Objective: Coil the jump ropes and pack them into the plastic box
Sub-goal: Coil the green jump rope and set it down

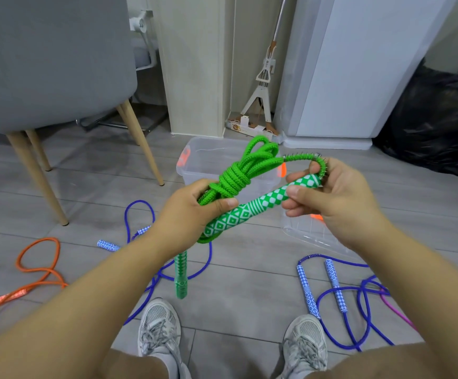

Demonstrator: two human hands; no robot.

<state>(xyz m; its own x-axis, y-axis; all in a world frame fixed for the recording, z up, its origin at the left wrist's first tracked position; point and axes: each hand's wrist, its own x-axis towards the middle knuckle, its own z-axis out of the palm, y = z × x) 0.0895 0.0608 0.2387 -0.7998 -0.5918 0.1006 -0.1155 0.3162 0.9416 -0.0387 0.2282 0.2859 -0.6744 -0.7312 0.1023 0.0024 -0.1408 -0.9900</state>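
A green jump rope (238, 170) is bundled into loops with wraps around its middle, held in the air above the floor. My left hand (192, 212) grips the bundle just below the wraps. My right hand (329, 195) pinches the upper end of one green-and-white patterned handle (252, 209), beside its metal spring. The other green handle (181, 277) hangs down under my left hand. Behind the rope, the clear plastic box (195, 162) with orange latches stands open on the floor. Its clear lid (312, 236) lies to the right, under my right hand.
Loose ropes lie on the grey floor: an orange rope (39, 266) at left, a blue rope (137, 222) in the middle, another blue rope with two patterned handles (334, 285) at right. A grey chair (53, 64) stands at left, a black bag (438, 116) at right. My shoes (159, 326) show below.
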